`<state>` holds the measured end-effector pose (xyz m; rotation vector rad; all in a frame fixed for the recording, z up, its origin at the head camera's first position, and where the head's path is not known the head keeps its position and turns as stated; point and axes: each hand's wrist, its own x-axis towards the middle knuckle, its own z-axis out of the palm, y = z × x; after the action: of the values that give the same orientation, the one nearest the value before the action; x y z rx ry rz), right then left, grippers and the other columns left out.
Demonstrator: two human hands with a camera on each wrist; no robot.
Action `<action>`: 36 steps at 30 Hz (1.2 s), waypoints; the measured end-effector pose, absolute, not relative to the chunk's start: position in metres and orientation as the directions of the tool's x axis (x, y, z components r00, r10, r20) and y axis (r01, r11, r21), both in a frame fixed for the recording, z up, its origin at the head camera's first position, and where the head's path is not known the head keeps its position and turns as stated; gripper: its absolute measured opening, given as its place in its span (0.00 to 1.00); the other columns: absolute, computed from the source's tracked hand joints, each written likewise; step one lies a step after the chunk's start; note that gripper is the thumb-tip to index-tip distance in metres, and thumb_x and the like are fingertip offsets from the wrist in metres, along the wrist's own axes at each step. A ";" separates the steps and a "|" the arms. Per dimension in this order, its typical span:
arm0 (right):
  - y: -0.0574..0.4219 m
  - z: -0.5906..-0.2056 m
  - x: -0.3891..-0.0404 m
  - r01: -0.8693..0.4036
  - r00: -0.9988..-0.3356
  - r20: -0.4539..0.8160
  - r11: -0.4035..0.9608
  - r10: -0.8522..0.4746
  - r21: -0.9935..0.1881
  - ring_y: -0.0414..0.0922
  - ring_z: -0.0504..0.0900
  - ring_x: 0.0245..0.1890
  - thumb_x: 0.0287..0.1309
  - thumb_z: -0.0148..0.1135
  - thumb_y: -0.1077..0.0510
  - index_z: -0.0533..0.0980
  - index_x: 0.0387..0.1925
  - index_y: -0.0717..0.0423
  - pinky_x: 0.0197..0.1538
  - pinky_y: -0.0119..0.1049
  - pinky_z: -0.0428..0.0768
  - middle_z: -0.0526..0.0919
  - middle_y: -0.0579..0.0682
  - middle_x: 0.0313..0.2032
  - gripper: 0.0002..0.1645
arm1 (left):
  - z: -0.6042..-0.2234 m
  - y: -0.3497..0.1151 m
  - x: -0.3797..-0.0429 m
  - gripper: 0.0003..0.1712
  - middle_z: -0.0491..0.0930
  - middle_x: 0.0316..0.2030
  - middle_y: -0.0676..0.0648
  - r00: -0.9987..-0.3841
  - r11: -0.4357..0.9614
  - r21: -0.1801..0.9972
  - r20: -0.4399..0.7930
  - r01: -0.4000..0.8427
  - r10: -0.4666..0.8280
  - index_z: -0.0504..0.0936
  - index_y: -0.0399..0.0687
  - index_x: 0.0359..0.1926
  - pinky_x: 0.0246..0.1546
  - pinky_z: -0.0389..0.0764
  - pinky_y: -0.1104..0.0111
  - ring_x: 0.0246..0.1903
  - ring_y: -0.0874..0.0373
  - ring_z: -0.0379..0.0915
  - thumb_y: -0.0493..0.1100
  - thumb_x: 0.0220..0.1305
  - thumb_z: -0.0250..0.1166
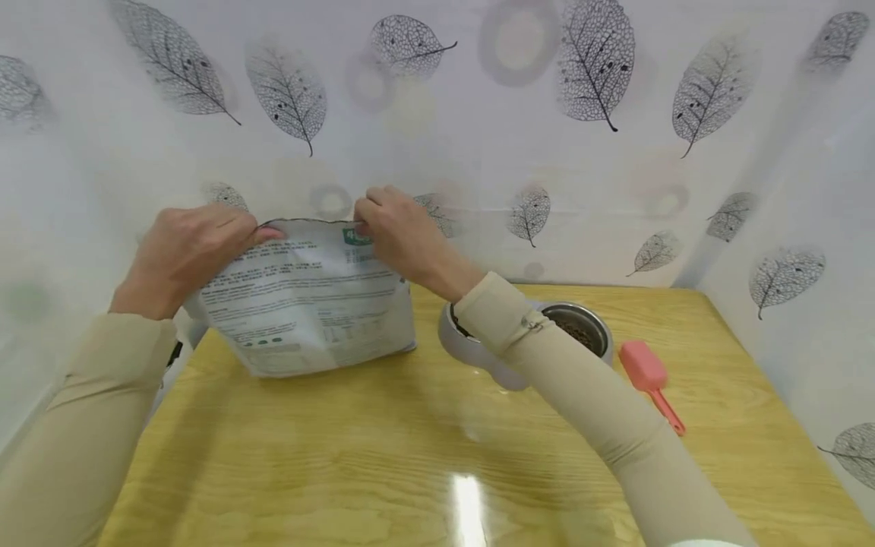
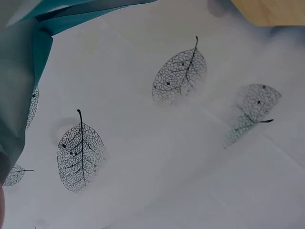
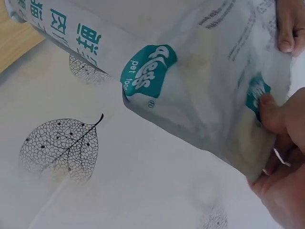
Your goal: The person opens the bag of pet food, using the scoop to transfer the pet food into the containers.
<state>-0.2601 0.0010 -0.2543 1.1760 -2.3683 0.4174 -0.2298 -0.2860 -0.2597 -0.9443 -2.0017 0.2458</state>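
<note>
A white pet food bag [image 1: 307, 311] with printed text stands at the left of the table, its top edge held up by both hands. My left hand [image 1: 184, 251] grips the top left corner, thumb along the near face. At the top right, my right hand [image 1: 410, 235] pinches the edge. The right wrist view has the bag [image 3: 205, 81] up close with a teal logo, the right hand's thumb [image 3: 274, 114] pressing on it and part of the left hand [image 3: 288, 28] beyond. Only a teal-edged part of the bag [image 2: 19, 86] shows in the left wrist view.
A grey double bowl stand [image 1: 506, 374] is partly hidden behind the right forearm. Brown kibble [image 1: 577, 332] lies in its right steel bowl. To its right, a pink scoop [image 1: 644, 368] lies on the wooden table [image 1: 355, 448]. Leaf-patterned sheets [image 1: 465, 152] surround the table's back and sides.
</note>
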 end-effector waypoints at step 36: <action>-0.006 -0.299 -0.263 -0.487 -0.872 0.294 0.634 -0.390 -0.601 0.48 0.87 0.48 0.73 0.60 0.44 0.74 0.63 0.65 0.49 0.38 0.86 0.86 0.59 0.51 0.32 | -0.260 -0.282 -0.247 0.13 0.82 0.30 0.31 -0.781 0.944 0.129 0.601 0.305 0.170 0.82 0.29 0.32 0.26 0.73 0.47 0.25 0.36 0.76 0.37 0.72 0.62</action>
<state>-0.2630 -0.0060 -0.2992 0.7326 -2.7149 1.0589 -0.2466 -0.2816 -0.2597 -0.3357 -2.4808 -0.2916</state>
